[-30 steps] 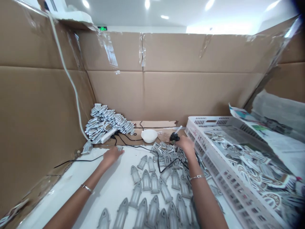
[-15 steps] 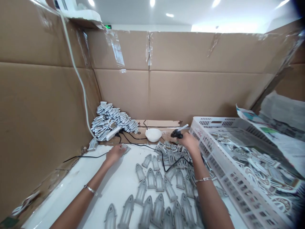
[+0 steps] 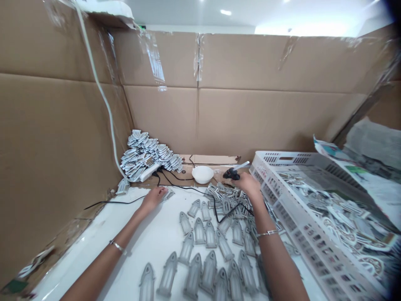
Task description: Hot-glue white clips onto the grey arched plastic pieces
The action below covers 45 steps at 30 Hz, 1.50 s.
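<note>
My right hand (image 3: pixel 247 184) is wrapped round a black hot glue gun (image 3: pixel 231 174), with a pale glue stick (image 3: pixel 242 165) poking from its back end. The gun is above the far side of the white table, to the right of a white bowl (image 3: pixel 203 174). On the left, my left hand (image 3: pixel 153 198) has its fingers pinched at a small grey lantern-shaped piece (image 3: pixel 169 194) lying on the table. The fingers partly hide that piece. Many similar grey arch-topped pieces (image 3: pixel 209 267) lie flat between my forearms.
A white plastic crate (image 3: pixel 282 217) full of flat printed pieces stands at the right. Stacked pieces (image 3: pixel 147 152) fill the far left corner beside a white power strip (image 3: pixel 149 172). A black cord (image 3: pixel 216 211) crosses the table. Cardboard walls (image 3: pixel 244 117) enclose it.
The view has tipped down slightly. My left fingers have shifted a little on the grey piece, showing more of it. The glue gun stays in my right hand at nearly the same place.
</note>
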Available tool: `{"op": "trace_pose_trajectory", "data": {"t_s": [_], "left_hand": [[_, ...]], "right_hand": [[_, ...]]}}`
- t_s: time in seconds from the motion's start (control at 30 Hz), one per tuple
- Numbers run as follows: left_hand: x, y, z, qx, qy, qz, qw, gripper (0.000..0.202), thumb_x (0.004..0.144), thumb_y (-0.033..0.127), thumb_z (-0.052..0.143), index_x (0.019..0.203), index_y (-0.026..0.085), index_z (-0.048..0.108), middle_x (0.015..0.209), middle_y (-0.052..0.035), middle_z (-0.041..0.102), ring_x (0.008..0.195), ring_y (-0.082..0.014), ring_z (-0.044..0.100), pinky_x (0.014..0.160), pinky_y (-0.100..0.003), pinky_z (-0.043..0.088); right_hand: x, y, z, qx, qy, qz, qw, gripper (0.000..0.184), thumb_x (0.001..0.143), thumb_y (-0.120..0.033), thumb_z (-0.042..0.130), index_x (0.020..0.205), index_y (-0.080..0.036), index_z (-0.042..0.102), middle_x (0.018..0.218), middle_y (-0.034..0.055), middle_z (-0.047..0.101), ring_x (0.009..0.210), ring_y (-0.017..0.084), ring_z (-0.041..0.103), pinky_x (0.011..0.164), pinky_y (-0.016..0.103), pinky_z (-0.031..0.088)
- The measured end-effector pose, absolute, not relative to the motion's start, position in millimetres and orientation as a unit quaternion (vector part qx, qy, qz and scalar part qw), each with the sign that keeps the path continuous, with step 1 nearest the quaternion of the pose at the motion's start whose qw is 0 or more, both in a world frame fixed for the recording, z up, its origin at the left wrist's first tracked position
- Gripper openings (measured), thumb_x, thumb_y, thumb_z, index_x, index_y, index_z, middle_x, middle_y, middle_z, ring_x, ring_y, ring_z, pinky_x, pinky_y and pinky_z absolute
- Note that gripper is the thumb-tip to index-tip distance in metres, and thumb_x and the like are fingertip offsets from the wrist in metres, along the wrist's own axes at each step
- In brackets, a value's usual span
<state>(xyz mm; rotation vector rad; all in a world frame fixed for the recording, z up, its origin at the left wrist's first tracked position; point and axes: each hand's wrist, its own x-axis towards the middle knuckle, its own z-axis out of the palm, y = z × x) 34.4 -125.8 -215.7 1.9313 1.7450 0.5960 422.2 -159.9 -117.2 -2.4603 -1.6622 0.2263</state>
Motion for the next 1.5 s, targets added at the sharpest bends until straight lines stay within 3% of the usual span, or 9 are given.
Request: {"op": "trace_pose_trajectory", "data": {"t_s": [0.3, 0.43, 0.53, 0.8, 0.9, 1.0, 1.13, 1.33, 1.5], "left_hand": [[42.2, -134.6, -207.3, 0.739, 0.645, 0.117, 0.153, 0.054, 0.088, 0.06, 0.048, 0.116, 0.018, 0.066, 0.12, -0.0147, 0.064, 0.104, -0.0318, 0.064, 0.082, -0.035, 0.045], [45.7, -136.0, -204.5, 0.74, 0.658, 0.07, 0.123, 0.047, 0.084, 0.052, 0.059, 0.116, 0.017, 0.064, 0.121, -0.0142, 0.064, 0.105, -0.0307, 0.063, 0.079, -0.032, 0.045], [46.5, -135.6, -201.9, 0.728, 0.676, 0.055, 0.101, 0.041, 0.088, 0.046, 0.055, 0.116, 0.016, 0.063, 0.121, -0.0153, 0.064, 0.105, -0.0314, 0.063, 0.078, -0.033, 0.045], [87.3, -175.4, -182.9, 0.747, 0.653, 0.098, -0.071, 0.046, 0.092, 0.044, 0.051, 0.121, 0.01, 0.061, 0.127, -0.0235, 0.058, 0.121, -0.0396, 0.048, 0.099, -0.046, 0.036], [122.7, -195.3, -178.2, 0.797, 0.598, 0.069, 0.057, 0.046, 0.093, 0.054, 0.046, 0.103, 0.015, 0.068, 0.112, -0.0176, 0.066, 0.114, -0.0349, 0.055, 0.095, -0.04, 0.04], [150.1, -201.8, -178.3, 0.803, 0.578, 0.025, 0.146, 0.038, 0.089, 0.05, 0.054, 0.1, 0.016, 0.067, 0.113, -0.0168, 0.066, 0.116, -0.0345, 0.056, 0.091, -0.038, 0.041], [159.2, -191.4, -181.5, 0.788, 0.593, 0.006, 0.166, 0.031, 0.082, 0.04, 0.062, 0.1, 0.014, 0.064, 0.115, -0.018, 0.065, 0.115, -0.0345, 0.057, 0.086, -0.037, 0.042], [141.5, -170.8, -181.0, 0.766, 0.604, 0.004, 0.222, 0.03, 0.073, 0.043, 0.069, 0.089, 0.019, 0.062, 0.1, -0.0107, 0.071, 0.095, -0.0305, 0.066, 0.071, -0.031, 0.044], [121.9, -158.3, -169.3, 0.762, 0.592, 0.079, 0.25, 0.016, 0.08, 0.033, 0.059, 0.088, 0.019, 0.06, 0.095, -0.0096, 0.071, 0.095, -0.0293, 0.066, 0.074, -0.031, 0.045]], "right_hand": [[423.9, -160.8, -116.0, -0.822, -0.555, 0.085, 0.091, 0.04, 0.082, -0.044, 0.055, 0.111, -0.023, 0.073, 0.116, 0.0137, 0.072, 0.109, 0.031, 0.067, 0.087, 0.038, 0.05], [424.0, -160.9, -114.3, -0.823, -0.552, 0.092, 0.097, 0.041, 0.082, -0.046, 0.056, 0.11, -0.023, 0.074, 0.116, 0.0144, 0.072, 0.11, 0.031, 0.067, 0.087, 0.037, 0.05], [423.8, -162.1, -113.2, -0.822, -0.553, 0.094, 0.102, 0.042, 0.082, -0.046, 0.055, 0.111, -0.022, 0.073, 0.117, 0.0146, 0.072, 0.111, 0.031, 0.066, 0.088, 0.037, 0.05], [422.8, -167.3, -109.5, -0.818, -0.556, 0.092, 0.119, 0.039, 0.082, -0.044, 0.056, 0.109, -0.022, 0.074, 0.116, 0.0132, 0.073, 0.108, 0.03, 0.068, 0.085, 0.034, 0.05], [422.1, -168.8, -108.1, -0.814, -0.563, 0.09, 0.116, 0.039, 0.083, -0.044, 0.055, 0.11, -0.023, 0.073, 0.117, 0.0126, 0.072, 0.11, 0.029, 0.067, 0.086, 0.034, 0.05], [422.5, -168.9, -107.9, -0.816, -0.562, 0.089, 0.104, 0.039, 0.083, -0.045, 0.055, 0.11, -0.023, 0.073, 0.116, 0.0122, 0.072, 0.111, 0.029, 0.067, 0.087, 0.034, 0.05], [427.6, -164.9, -113.8, -0.833, -0.54, 0.091, 0.077, 0.044, 0.082, -0.045, 0.057, 0.114, -0.017, 0.071, 0.117, 0.0167, 0.071, 0.112, 0.031, 0.066, 0.089, 0.038, 0.05], [438.5, -162.4, -122.3, -0.847, -0.52, 0.098, 0.042, 0.04, 0.08, -0.032, 0.061, 0.115, -0.014, 0.07, 0.119, 0.0183, 0.07, 0.113, 0.033, 0.065, 0.087, 0.037, 0.051], [431.9, -170.6, -104.9, -0.841, -0.532, 0.066, 0.071, 0.043, 0.083, -0.039, 0.058, 0.117, -0.014, 0.069, 0.12, 0.0196, 0.07, 0.112, 0.034, 0.065, 0.086, 0.037, 0.05]]}}
